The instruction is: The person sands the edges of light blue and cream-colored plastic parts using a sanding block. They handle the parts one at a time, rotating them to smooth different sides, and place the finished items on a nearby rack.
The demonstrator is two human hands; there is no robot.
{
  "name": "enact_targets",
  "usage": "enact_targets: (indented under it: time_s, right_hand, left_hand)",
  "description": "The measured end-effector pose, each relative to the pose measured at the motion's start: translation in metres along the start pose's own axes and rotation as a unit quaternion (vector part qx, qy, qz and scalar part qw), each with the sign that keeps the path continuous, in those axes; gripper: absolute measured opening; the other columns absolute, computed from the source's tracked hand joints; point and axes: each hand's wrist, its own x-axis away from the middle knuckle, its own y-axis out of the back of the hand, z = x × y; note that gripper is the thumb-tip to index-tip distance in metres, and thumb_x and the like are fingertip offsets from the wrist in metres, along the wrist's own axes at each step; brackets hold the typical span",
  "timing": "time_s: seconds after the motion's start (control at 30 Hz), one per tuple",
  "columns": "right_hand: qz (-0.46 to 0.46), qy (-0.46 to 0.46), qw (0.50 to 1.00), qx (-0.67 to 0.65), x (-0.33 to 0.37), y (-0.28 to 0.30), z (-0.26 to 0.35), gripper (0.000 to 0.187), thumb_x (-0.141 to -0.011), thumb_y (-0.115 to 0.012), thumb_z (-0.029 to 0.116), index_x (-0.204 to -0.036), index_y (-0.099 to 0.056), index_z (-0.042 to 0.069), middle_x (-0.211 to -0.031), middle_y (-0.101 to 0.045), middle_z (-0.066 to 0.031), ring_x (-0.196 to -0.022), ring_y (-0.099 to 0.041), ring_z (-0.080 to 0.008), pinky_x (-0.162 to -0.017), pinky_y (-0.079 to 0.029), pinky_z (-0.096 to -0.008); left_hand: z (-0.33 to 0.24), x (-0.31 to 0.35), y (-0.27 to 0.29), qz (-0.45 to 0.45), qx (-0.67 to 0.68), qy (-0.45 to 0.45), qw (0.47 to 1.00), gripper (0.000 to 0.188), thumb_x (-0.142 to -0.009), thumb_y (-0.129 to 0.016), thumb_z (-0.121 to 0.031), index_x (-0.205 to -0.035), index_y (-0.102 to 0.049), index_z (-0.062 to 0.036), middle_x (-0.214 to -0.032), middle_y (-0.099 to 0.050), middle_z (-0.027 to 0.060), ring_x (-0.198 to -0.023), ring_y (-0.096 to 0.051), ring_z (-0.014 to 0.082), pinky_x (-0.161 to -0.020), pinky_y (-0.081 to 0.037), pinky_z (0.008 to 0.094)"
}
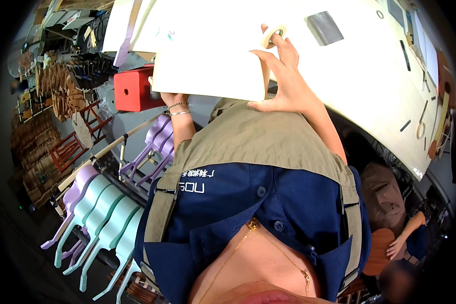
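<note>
A pale cream panel [207, 71] with a bright, overexposed face is held in front of my apron, at the near edge of the white table. My left hand [175, 98] grips its lower left part from beneath. Most of those fingers are hidden behind it. At the panel's right edge is my right hand [291, 83], thumb and index finger spread around that side. Whether they press on it I cannot tell. A roll of cream masking tape [267, 42] hangs on other fingers of the same hand, a finger through its ring.
The white table [359, 96] bears a grey block [325, 28] and small dark strips. Beside the panel stands a red box [131, 91]. Mint guitar-shaped pieces [109, 202] and purple ones [159, 134] hang on a rack at left. A co-worker's hand [396, 247] rests on a brown board.
</note>
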Motion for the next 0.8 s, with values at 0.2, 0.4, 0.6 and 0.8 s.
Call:
enact_targets:
  time_s: [0.2, 0.4, 0.6, 0.8]
  right_hand:
    - [-0.201, -0.080, 0.943, -0.255, -0.001, 0.033, -0.021, 0.053, -0.077, -0.068, 0.022, -0.122, -0.047, 0.003, -0.118, -0.051, -0.0183, -0.108, -0.050, -0.0250, -0.098, -0.032, -0.0374]
    - [-0.237, 0.050, 0.933, -0.265, -0.044, 0.046, 0.005, 0.042, -0.088, -0.058, 0.015, -0.124, -0.041, 0.003, -0.095, -0.066, -0.0124, -0.096, -0.060, -0.0178, -0.086, -0.042, -0.0292]
    - [-0.169, 0.087, 0.962, -0.194, -0.058, 0.050, 0.015, 0.042, -0.087, -0.057, 0.011, -0.122, -0.037, 0.001, -0.096, -0.066, -0.0170, -0.089, -0.062, -0.0196, -0.081, -0.046, -0.0303]
    - [-0.165, 0.108, 0.964, -0.178, -0.069, 0.046, 0.025, 0.042, -0.079, -0.064, 0.006, -0.116, -0.045, 0.004, -0.090, -0.066, -0.0084, -0.076, -0.060, -0.0135, -0.075, -0.040, -0.0257]
  left_hand:
    - [-0.046, 0.043, -0.065, 0.023, 0.045, -0.084, 0.995, 0.050, -0.079, -0.041, -0.027, -0.113, -0.051, 0.0071, -0.113, -0.055, 0.0218, -0.107, -0.053, 0.0377, -0.091, -0.044, 0.0509]
    - [-0.089, 0.101, -0.156, 0.200, 0.017, -0.236, 0.951, 0.011, -0.076, -0.049, -0.019, -0.075, -0.046, -0.0087, -0.075, -0.055, 0.0056, -0.076, -0.059, 0.0232, -0.083, -0.050, 0.0457]
    - [-0.043, 0.150, -0.239, 0.251, -0.078, -0.404, 0.876, 0.034, -0.075, -0.049, -0.002, -0.105, -0.035, -0.0064, -0.073, -0.050, 0.0073, -0.072, -0.055, 0.0189, -0.087, -0.048, 0.0510]
    - [-0.014, 0.158, -0.253, 0.353, -0.211, -0.654, 0.635, 0.090, -0.082, -0.064, -0.006, -0.144, 0.000, -0.0138, -0.112, -0.039, 0.0137, -0.090, -0.049, 0.0207, -0.082, -0.045, 0.0295]
